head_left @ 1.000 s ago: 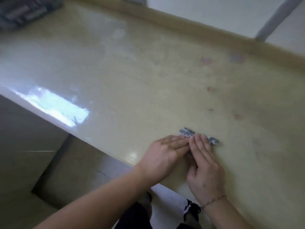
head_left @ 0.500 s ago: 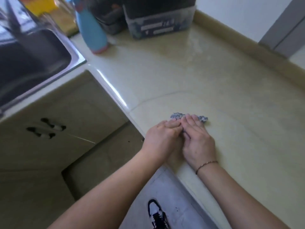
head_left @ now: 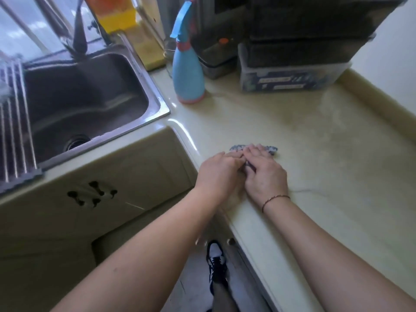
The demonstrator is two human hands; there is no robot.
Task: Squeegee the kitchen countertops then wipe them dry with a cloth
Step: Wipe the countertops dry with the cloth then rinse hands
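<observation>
A small blue-and-white patterned cloth (head_left: 271, 149) lies on the glossy beige countertop (head_left: 326, 158), mostly hidden under my fingers. My left hand (head_left: 219, 172) and my right hand (head_left: 263, 172) lie side by side, palms down, both pressing flat on the cloth near the counter's front edge. A thin bracelet circles my right wrist. No squeegee is in view.
A steel sink (head_left: 85, 100) with a roll-up rack (head_left: 13, 122) is at the left. A blue spray bottle (head_left: 188, 70) stands behind my hands. Dark appliances and a patterned box (head_left: 288, 79) crowd the back corner. A raised backsplash lip (head_left: 382, 104) runs along the right.
My two hands slid the cloth along the counter toward the sink corner; the sink, spray bottle and box have come into view.
</observation>
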